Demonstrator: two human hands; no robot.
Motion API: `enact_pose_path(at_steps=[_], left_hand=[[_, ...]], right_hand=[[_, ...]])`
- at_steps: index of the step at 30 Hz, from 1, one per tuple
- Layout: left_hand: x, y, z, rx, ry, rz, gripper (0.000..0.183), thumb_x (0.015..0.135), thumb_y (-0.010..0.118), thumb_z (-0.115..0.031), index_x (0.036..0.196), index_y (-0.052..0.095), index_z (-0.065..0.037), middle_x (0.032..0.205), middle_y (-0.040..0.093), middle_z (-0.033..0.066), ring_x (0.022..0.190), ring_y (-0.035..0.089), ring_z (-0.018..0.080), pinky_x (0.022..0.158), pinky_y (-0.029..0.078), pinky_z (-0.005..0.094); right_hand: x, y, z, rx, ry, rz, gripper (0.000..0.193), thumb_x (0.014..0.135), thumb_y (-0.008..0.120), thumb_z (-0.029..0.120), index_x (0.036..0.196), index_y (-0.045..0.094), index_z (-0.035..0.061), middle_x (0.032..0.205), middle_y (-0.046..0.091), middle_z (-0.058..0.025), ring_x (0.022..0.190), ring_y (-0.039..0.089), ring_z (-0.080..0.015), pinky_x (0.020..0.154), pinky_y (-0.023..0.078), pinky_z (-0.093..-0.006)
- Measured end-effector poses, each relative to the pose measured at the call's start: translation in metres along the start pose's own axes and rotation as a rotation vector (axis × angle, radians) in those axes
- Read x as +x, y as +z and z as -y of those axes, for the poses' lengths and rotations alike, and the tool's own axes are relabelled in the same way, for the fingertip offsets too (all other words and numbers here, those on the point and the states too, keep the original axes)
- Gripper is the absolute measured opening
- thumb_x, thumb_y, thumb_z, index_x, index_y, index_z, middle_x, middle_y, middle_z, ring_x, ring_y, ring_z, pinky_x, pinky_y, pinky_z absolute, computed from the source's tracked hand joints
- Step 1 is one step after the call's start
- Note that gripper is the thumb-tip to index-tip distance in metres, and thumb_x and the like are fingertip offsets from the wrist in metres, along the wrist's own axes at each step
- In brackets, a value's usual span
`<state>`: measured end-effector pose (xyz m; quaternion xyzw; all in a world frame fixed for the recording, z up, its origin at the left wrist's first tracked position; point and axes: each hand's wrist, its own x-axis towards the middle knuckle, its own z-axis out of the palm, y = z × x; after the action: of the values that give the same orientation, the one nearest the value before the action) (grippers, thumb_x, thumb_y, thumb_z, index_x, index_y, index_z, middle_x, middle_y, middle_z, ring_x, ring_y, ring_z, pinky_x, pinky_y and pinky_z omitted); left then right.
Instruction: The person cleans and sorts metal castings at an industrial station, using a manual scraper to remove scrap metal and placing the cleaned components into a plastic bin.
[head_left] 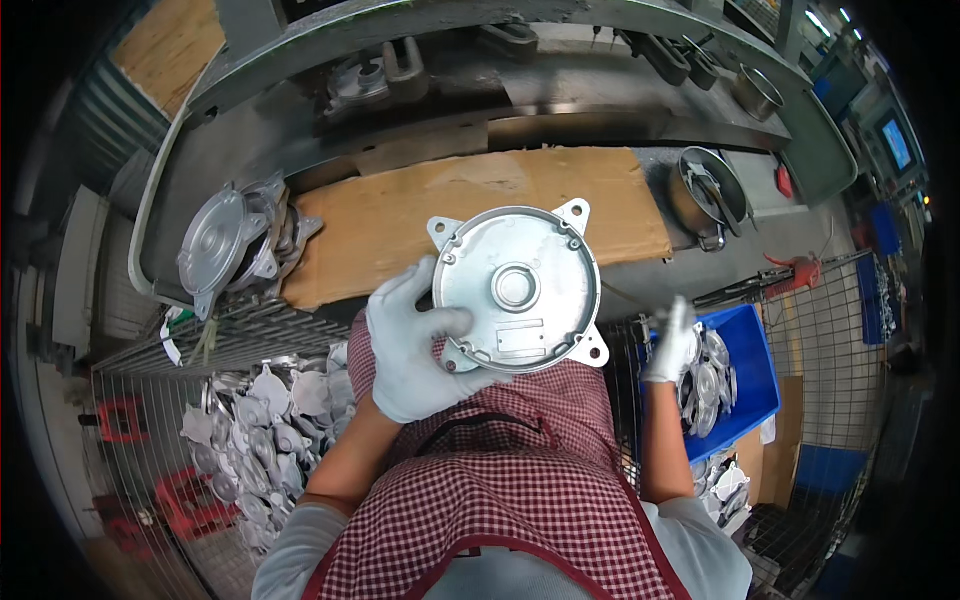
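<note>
My gloved left hand grips a round silver metal end cover by its left edge, thumb on the inner face. This cast cover has a raised ring at its centre, a rim, and ears with holes around the outside. Its recessed side faces up toward me. Off to the right, my gloved right hand is raised with its fingers stretched out and nothing visible in them. It is beside the left edge of a blue plastic bin, which holds several similar metal covers.
Brown cardboard covers the bench in front of me. A stack of covers leans at its left end; a metal pot with tools stands at its right. Below left, a wire cage holds many castings. A red-handled tool lies right.
</note>
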<state>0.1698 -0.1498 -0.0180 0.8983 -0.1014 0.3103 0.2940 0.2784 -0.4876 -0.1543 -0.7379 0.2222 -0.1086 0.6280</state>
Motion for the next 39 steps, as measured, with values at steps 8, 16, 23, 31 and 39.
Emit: enact_pose_path(at_steps=[8, 16, 23, 31, 39], left_hand=[[0.005, 0.027, -0.014, -0.153, 0.113, 0.178, 0.076, 0.052, 0.090, -0.050, 0.108, 0.057, -0.011, 0.132, 0.050, 0.0204, 0.120, 0.047, 0.0389, 0.103, 0.033, 0.0498], [0.010, 0.027, 0.062, -0.311, -0.403, 0.185, 0.048, 0.084, 0.066, -0.008, 0.129, 0.053, 0.003, 0.135, 0.054, 0.0159, 0.127, 0.050, 0.0267, 0.110, 0.035, 0.0365], [0.021, 0.042, 0.141, 0.123, -0.316, 0.123, 0.036, 0.087, 0.067, -0.013, 0.120, 0.062, 0.002, 0.128, 0.060, 0.0180, 0.119, 0.055, 0.0302, 0.105, 0.039, 0.0385], [0.016, 0.048, 0.143, 0.335, -0.196, 0.145, 0.036, 0.083, 0.070, -0.016, 0.114, 0.065, 0.001, 0.124, 0.062, 0.0186, 0.116, 0.057, 0.0327, 0.101, 0.041, 0.0416], [0.026, 0.042, 0.142, 0.394, -0.183, 0.084, 0.031, 0.081, 0.071, -0.016, 0.107, 0.067, 0.001, 0.113, 0.066, 0.0194, 0.108, 0.062, 0.0340, 0.096, 0.046, 0.0419]], right_hand=[[-0.070, 0.033, 0.074, 0.876, 0.466, 0.962, 0.071, 0.094, 0.049, 0.050, 0.138, 0.041, -0.0057, 0.131, 0.055, -0.0202, 0.120, 0.055, -0.0264, 0.106, 0.040, -0.0368], [-0.005, -0.086, -0.064, 0.984, 0.717, 0.594, 0.050, 0.086, 0.056, 0.015, 0.131, 0.046, -0.0040, 0.122, 0.058, -0.0255, 0.109, 0.061, -0.0370, 0.098, 0.050, -0.0506], [0.081, -0.208, -0.184, 1.064, 0.507, -0.614, 0.023, 0.092, 0.055, 0.028, 0.104, 0.058, 0.0080, 0.088, 0.064, -0.0069, 0.075, 0.062, -0.0197, 0.064, 0.051, -0.0345], [0.103, -0.145, -0.192, 0.726, 0.622, -0.192, 0.019, 0.088, 0.064, 0.030, 0.086, 0.059, 0.0116, 0.066, 0.058, -0.0072, 0.051, 0.054, -0.0210, 0.044, 0.041, -0.0312], [0.002, -0.036, -0.016, -0.376, -0.009, 0.090, 0.033, 0.092, 0.063, 0.027, 0.113, 0.064, 0.0026, 0.089, 0.068, -0.0108, 0.084, 0.066, -0.0221, 0.075, 0.052, -0.0309]])
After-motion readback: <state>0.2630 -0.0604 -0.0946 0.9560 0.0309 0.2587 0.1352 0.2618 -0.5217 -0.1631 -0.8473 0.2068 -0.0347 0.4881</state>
